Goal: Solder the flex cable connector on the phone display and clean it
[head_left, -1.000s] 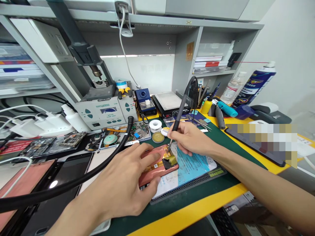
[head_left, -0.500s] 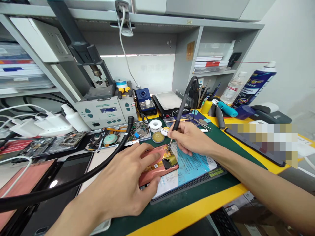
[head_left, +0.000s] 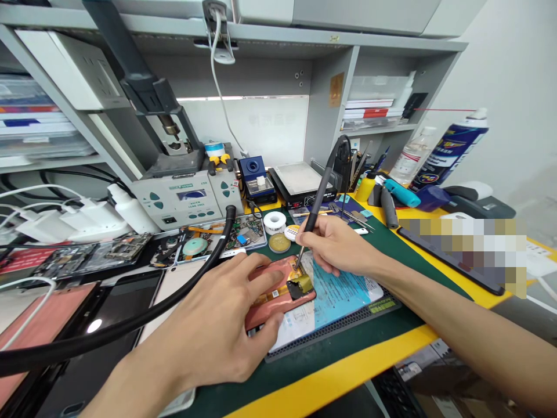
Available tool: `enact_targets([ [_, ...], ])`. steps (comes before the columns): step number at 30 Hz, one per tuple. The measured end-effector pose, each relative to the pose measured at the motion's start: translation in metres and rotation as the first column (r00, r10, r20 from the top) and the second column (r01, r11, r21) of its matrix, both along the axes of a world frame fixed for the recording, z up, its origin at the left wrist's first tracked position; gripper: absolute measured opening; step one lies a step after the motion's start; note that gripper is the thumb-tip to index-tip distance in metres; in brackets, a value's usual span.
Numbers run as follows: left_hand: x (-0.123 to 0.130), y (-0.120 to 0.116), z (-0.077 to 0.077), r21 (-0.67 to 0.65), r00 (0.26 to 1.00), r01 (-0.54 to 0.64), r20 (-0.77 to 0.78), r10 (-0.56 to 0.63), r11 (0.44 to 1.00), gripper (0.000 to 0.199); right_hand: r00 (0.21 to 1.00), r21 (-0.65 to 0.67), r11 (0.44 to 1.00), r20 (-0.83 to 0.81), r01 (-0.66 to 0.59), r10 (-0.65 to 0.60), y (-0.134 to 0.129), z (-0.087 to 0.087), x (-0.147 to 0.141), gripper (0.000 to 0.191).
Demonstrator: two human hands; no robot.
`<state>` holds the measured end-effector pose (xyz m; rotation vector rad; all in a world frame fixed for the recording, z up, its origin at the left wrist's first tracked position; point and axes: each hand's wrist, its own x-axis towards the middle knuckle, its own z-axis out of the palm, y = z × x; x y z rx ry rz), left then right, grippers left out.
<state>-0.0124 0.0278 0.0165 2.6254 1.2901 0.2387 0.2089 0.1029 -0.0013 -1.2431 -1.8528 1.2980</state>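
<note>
My left hand (head_left: 226, 325) holds a pink-backed phone screen (head_left: 266, 310) flat, with the fingers over its top and far side and the thumb along the near edge. Gold flex cable and a black-and-gold folded strip (head_left: 301, 285) show on the back of the screen. In my right hand (head_left: 343, 247) a black soldering iron (head_left: 319, 200) is gripped like a pen. Its metal tip points down at the far right part of the screen and appears to touch the gold area there. Beneath the screen lies a blue and white printed sheet (head_left: 339, 293).
A black hose (head_left: 191, 281) curves across the left side over several phones. Behind are a grey hot-air station (head_left: 191, 197), an opened phone with circuit boards (head_left: 250, 235), a solder spool (head_left: 275, 222) and a flat heating plate (head_left: 300, 177). A spray can (head_left: 452, 151) stands back right.
The soldering iron's tip has shifted very slightly on the screen. Both hands are otherwise where they were.
</note>
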Motion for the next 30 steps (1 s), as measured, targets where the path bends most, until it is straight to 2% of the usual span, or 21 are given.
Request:
enact_targets([
  [6, 0.000, 0.000, 0.000, 0.034, 1.000, 0.016, 0.002, -0.016, 0.999, 0.049, 1.000, -0.011, 1.000, -0.006, 0.029, -0.029, 0.002, -0.001, 0.000, 0.015],
  [13, 0.001, 0.001, 0.001, 0.084, 0.999, 0.028, 0.019, -0.030, 0.996, 0.042, 0.996, -0.040, 0.997, -0.062, 0.066, -0.068, 0.003, -0.004, 0.000, 0.013],
  [16, 0.000, 0.000, 0.002, 0.079, 1.000, 0.022, 0.004, -0.023, 0.997, 0.039, 0.988, -0.089, 0.992, -0.119, 0.091, -0.101, 0.004, -0.003, 0.000, 0.012],
  [19, 0.000, 0.000, 0.003, 0.059, 1.000, 0.012, -0.011, -0.011, 0.998, 0.038, 0.966, -0.131, 0.983, -0.207, 0.132, -0.157, 0.006, -0.002, -0.001, 0.019],
  [23, 0.000, 0.001, 0.004, 0.051, 1.000, 0.005, -0.014, -0.004, 0.999, 0.047, 0.916, -0.118, 0.977, -0.342, 0.178, -0.208, 0.008, 0.001, -0.001, 0.019],
  [26, -0.001, 0.000, 0.003, 0.097, 1.000, 0.003, -0.005, -0.002, 0.995, 0.052, 0.898, -0.114, 0.976, -0.383, 0.188, -0.218, 0.009, 0.002, 0.001, 0.020],
  [30, -0.005, 0.000, -0.003, 0.231, 1.000, 0.003, 0.012, -0.006, 0.973, 0.042, 0.892, -0.106, 0.982, -0.411, 0.157, -0.187, 0.010, 0.003, 0.002, 0.025],
])
